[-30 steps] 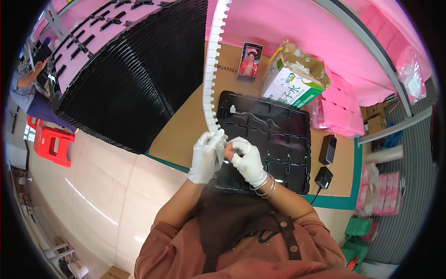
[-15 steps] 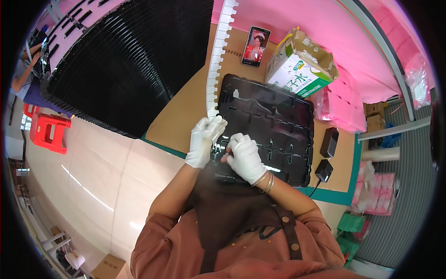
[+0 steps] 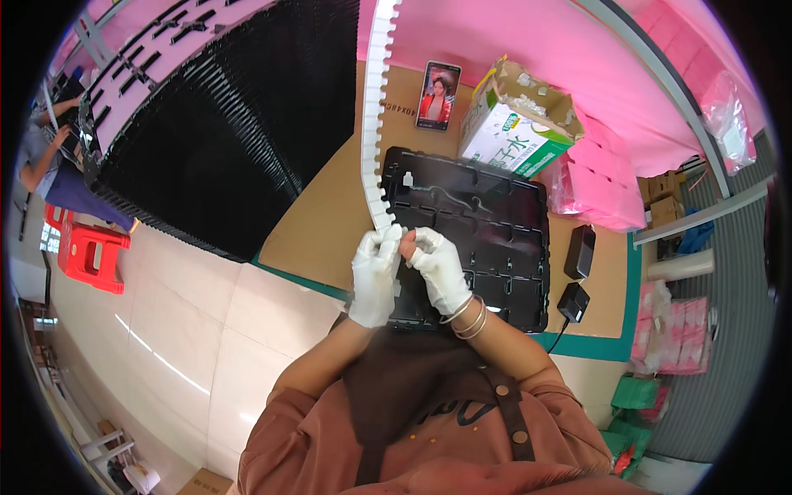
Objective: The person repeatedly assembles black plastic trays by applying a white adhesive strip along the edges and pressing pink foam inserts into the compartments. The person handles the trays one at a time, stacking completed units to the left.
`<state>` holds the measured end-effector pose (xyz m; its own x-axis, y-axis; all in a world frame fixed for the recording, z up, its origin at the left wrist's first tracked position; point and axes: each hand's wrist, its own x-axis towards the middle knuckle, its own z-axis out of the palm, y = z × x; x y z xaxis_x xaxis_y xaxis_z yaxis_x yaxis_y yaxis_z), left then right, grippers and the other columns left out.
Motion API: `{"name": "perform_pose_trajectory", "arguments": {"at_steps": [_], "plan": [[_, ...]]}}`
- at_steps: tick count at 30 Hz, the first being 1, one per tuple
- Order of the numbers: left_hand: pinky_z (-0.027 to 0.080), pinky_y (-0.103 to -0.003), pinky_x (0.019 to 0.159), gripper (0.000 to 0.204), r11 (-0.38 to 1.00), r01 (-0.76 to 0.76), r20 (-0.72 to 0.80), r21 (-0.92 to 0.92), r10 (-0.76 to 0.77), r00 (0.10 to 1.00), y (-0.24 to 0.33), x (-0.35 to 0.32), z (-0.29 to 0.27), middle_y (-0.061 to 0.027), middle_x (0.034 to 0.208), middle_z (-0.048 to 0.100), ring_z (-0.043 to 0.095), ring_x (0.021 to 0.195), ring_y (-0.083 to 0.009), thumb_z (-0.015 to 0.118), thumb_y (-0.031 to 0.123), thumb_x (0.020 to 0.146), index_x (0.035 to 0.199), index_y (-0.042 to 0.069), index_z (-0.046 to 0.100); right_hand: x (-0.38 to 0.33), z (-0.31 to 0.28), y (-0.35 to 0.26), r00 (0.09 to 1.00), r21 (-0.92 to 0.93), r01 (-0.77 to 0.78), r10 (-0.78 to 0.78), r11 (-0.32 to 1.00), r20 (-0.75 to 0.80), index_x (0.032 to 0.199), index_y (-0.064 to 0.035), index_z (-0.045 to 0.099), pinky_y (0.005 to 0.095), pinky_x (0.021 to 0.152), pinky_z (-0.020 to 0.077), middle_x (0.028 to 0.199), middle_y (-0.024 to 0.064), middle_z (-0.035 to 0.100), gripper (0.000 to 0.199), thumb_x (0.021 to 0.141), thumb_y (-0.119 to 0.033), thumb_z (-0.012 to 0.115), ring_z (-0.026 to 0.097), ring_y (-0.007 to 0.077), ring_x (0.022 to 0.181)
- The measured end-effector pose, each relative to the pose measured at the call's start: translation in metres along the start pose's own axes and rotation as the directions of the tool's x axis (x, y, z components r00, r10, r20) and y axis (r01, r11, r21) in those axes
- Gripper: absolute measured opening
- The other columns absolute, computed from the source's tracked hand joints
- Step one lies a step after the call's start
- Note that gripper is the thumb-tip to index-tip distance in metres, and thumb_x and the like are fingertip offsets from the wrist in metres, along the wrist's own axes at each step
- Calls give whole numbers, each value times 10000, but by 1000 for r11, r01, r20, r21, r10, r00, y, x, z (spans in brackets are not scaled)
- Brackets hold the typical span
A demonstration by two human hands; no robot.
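Strip: long white notched plastic strip (image 3: 373, 124), toothed along one edge, curving from the top edge down to the hands.
Left hand (image 3: 375, 268): white-gloved, fingers pinched closed on the strip's lower end.
Right hand (image 3: 437, 264): white-gloved, closed on the same end, touching the left.
Beneath: black moulded tray (image 3: 503, 239) on the brown table (image 3: 318, 223).

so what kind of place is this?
Likely a small assembly or packing workshop. Gloved hands, left and right, work a white strip over a black tray on a cardboard-topped bench, beside a big stack of black trays.
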<state>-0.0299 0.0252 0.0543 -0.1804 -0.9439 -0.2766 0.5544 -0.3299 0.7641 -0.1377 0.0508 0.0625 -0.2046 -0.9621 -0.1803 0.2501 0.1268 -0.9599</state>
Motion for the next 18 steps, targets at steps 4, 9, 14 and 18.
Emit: {"name": "perform_pose_trajectory", "arguments": {"at_steps": [4, 9, 14, 18], "plan": [[487, -305, 858, 178, 984, -4, 38, 176, -3, 999, 20, -7, 9, -98, 997, 645, 632, 944, -172, 569, 141, 943, 1042, -5, 587, -7, -6, -8, 998, -81, 55, -54, 995, 15, 938, -23, 646, 204, 677, 443, 846, -35, 627, 101, 872, -87, 690, 532, 33, 765], [505, -333, 868, 254, 987, 122, 150, 104, -137, 979, 39, 19, 11, -112, 959, 656, 643, 922, -204, 609, 198, 936, 1092, -2, 590, -26, -7, -41, 764, -530, 615, -607, 583, 218, 829, -57, 612, 353, 715, 486, 841, 96, 607, 149, 723, -1, 701, 587, 283, 782], [510, -355, 906, 301, 954, 145, 62, 261, -167, 984, 16, 34, -9, -142, 986, 652, 653, 971, -252, 633, 219, 932, 1095, -27, 572, 10, -116, -78, 795, -715, 501, -585, 488, 158, 808, -47, 598, 355, 718, 497, 843, 92, 605, 152, 705, 43, 666, 602, 252, 792], [507, -362, 925, 301, 940, 100, 79, 326, -132, 988, 4, 35, -7, -157, 1014, 654, 648, 1010, -262, 631, 201, 932, 1092, -47, 573, 58, -251, -75, 910, -878, 67, -389, 475, -142, 771, -38, 630, 386, 757, 501, 800, 124, 607, 82, 726, 30, 634, 621, 303, 821]]}}
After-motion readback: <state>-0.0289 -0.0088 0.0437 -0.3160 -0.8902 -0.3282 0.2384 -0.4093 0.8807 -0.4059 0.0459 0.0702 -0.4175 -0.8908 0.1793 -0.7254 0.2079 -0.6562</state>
